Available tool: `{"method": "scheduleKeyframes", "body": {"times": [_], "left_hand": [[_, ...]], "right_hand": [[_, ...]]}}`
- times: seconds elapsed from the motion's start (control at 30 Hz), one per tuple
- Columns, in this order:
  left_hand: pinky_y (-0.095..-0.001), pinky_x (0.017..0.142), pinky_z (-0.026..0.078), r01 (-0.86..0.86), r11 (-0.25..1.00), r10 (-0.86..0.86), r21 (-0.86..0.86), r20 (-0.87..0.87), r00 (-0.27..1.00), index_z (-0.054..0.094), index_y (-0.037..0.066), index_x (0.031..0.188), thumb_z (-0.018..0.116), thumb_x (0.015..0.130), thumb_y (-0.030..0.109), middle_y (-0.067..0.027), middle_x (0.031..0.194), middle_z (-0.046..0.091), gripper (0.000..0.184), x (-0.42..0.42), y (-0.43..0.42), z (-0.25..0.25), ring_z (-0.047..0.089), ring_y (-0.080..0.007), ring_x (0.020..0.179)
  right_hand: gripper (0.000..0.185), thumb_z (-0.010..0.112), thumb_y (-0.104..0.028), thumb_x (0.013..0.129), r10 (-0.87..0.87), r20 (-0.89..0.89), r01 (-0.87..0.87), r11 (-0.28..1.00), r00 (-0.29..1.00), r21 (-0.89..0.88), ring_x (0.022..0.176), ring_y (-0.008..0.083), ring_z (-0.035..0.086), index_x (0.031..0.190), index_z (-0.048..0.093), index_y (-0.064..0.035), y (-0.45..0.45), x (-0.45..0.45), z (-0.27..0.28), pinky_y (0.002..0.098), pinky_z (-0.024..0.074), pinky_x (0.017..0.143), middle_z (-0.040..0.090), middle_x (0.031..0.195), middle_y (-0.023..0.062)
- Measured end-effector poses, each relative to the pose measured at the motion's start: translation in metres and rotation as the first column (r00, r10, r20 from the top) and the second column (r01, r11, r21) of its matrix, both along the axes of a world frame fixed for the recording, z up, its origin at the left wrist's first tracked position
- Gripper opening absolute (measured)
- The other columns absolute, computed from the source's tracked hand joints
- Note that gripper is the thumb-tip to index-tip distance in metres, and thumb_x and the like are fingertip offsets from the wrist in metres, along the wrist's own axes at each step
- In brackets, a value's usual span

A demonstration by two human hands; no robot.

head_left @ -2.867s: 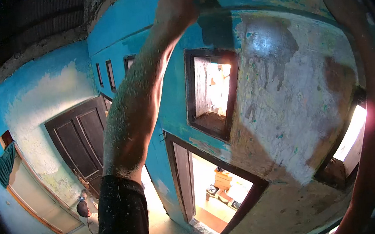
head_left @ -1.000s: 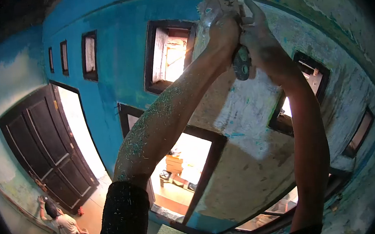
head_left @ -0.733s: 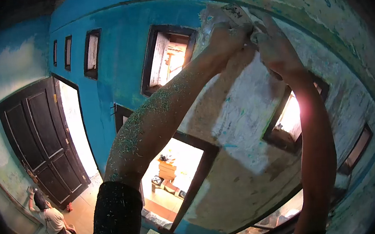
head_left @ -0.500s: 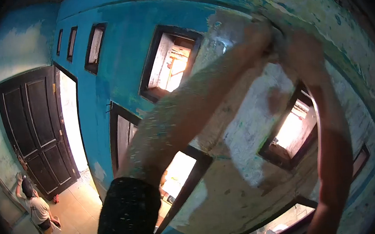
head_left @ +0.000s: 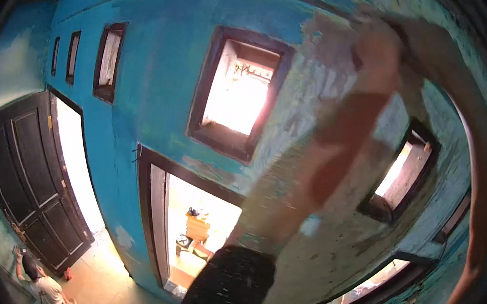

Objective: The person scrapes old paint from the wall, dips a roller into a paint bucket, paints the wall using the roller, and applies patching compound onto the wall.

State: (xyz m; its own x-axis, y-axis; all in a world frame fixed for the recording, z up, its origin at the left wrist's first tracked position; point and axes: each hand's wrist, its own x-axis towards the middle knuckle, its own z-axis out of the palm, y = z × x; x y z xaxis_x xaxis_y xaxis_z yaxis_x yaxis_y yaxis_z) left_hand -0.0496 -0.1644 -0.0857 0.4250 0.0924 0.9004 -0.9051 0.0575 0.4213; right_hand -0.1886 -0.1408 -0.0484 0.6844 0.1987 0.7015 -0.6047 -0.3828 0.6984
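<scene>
Both hands are raised together at the upper right, close to the rough, partly stripped wall (head_left: 299,263). My left hand (head_left: 376,45) is smeared by motion, and its forearm carries flecks of debris above a dark sleeve. Beside it, my right hand (head_left: 430,40) is bent towards the same spot, its fingers also blurred. Something dark shows between the two hands, but its shape cannot be made out. A greyish patch (head_left: 329,43) of wall lies just left of the hands, bordering the blue paint.
A dark-framed window opening (head_left: 196,112) is left of the hands, another (head_left: 389,200) below them. A doorway frame (head_left: 153,218) stands lower in the wall. Far left, a person (head_left: 47,291) stands by a dark door (head_left: 35,182), one hand on the wall.
Both hands have moved right across the view, staying close together. The dark-handled tool seen between them earlier is no longer distinguishable. The view has shifted, and the window appears larger.
</scene>
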Motion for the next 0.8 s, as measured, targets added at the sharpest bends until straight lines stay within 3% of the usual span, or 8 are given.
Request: {"method": "scheduleKeyframes", "body": {"times": [0.13, 0.27, 0.3, 0.4, 0.47, 0.6, 0.73, 0.8], "left_hand": [[-0.0426, 0.067, 0.057, -0.088, 0.966, 0.071, -0.242, -0.079, 0.994, 0.068, 0.004, 0.105, 0.055, 0.09, 0.02, -0.0149, 0.097, 0.071, 0.026, -0.004, -0.016, -0.001, 0.071, -0.032, 0.085], [-0.0499, 0.078, 0.052, 0.725, 0.499, -0.755, -0.474, 0.173, 0.633, 0.061, -0.001, 0.109, 0.052, 0.093, 0.026, -0.0236, 0.102, 0.066, 0.033, 0.029, 0.0, -0.001, 0.065, -0.0384, 0.094], [-0.0493, 0.078, 0.052, 0.724, 0.523, -0.772, -0.45, 0.111, 0.626, 0.062, 0.0, 0.109, 0.052, 0.093, 0.027, -0.0235, 0.102, 0.066, 0.033, 0.022, -0.006, -0.006, 0.065, -0.038, 0.095], [-0.0349, 0.064, 0.056, -0.07, 0.929, 0.115, -0.364, 0.106, 0.988, 0.053, -0.012, 0.123, 0.058, 0.086, 0.015, -0.0217, 0.1, 0.068, 0.046, -0.021, -0.026, -0.022, 0.071, -0.0288, 0.084], [-0.036, 0.067, 0.057, 0.018, 0.905, -0.056, -0.426, -0.077, 0.995, 0.049, -0.017, 0.124, 0.055, 0.088, 0.018, -0.0254, 0.102, 0.066, 0.05, -0.012, -0.074, 0.007, 0.07, -0.0307, 0.086], [-0.0426, 0.077, 0.056, -0.346, 0.928, 0.342, -0.135, -0.052, 0.938, 0.051, -0.009, 0.126, 0.048, 0.092, 0.02, -0.0236, 0.103, 0.066, 0.044, -0.037, -0.038, -0.018, 0.068, -0.0337, 0.087], [-0.0428, 0.074, 0.055, 0.471, 0.816, -0.453, -0.334, 0.134, 0.881, 0.059, -0.005, 0.116, 0.049, 0.092, 0.021, -0.0205, 0.097, 0.067, 0.037, -0.003, -0.067, -0.009, 0.067, -0.0322, 0.085], [-0.0427, 0.072, 0.055, 0.606, 0.664, -0.61, -0.438, 0.152, 0.778, 0.062, -0.002, 0.109, 0.05, 0.091, 0.021, -0.0189, 0.093, 0.068, 0.032, 0.018, -0.072, -0.007, 0.067, -0.0315, 0.084]], "right_hand": [[0.05, 0.057, -0.031, 0.086, 0.025, 0.045, -0.027, 0.998, 0.999, 0.054, 0.102, 0.0397, 0.064, 0.136, 0.054, -0.0267, 0.004, 0.013, 0.002, 0.0498, 0.0512, 0.088, 0.067, 0.113, 0.0165], [0.049, 0.057, -0.03, 0.085, 0.162, -0.038, -0.163, 0.986, 0.986, -0.026, 0.099, 0.0406, 0.065, 0.133, 0.057, -0.0235, 0.007, 0.014, 0.008, 0.0494, 0.0524, 0.085, 0.068, 0.11, 0.0174], [0.048, 0.057, -0.03, 0.085, 0.212, -0.07, -0.214, 0.976, 0.975, -0.028, 0.098, 0.0408, 0.065, 0.133, 0.057, -0.0227, 0.006, 0.016, 0.005, 0.0493, 0.0527, 0.085, 0.068, 0.11, 0.0176], [0.049, 0.058, -0.028, 0.084, 0.065, -0.01, -0.065, 0.998, 0.998, 0.011, 0.096, 0.0398, 0.066, 0.132, 0.058, -0.0217, -0.011, -0.014, -0.005, 0.0487, 0.0536, 0.083, 0.069, 0.108, 0.0178], [0.049, 0.058, -0.028, 0.083, -0.027, 0.063, 0.025, 0.999, 0.998, 0.029, 0.095, 0.0388, 0.067, 0.132, 0.059, -0.0211, -0.01, -0.025, -0.007, 0.0482, 0.0542, 0.082, 0.069, 0.106, 0.018], [0.041, 0.058, -0.024, 0.084, 0.099, 0.012, -0.099, 0.995, 0.995, 0.017, 0.092, 0.037, 0.068, 0.123, 0.063, -0.0164, 0.006, 0.025, -0.013, 0.0479, 0.0549, 0.08, 0.07, 0.101, 0.018], [0.036, 0.057, -0.023, 0.085, 0.261, -0.063, -0.264, 0.964, 0.963, -0.043, 0.089, 0.0377, 0.068, 0.12, 0.065, -0.0141, 0.008, 0.038, -0.018, 0.0483, 0.0549, 0.079, 0.07, 0.098, 0.0176], [0.038, 0.057, -0.023, 0.086, 0.04, 0.026, -0.036, 0.992, 0.999, -0.124, 0.088, 0.0389, 0.068, 0.122, 0.063, -0.0139, -0.001, 0.007, -0.021, 0.049, 0.0546, 0.079, 0.07, 0.097, 0.0182]]}}
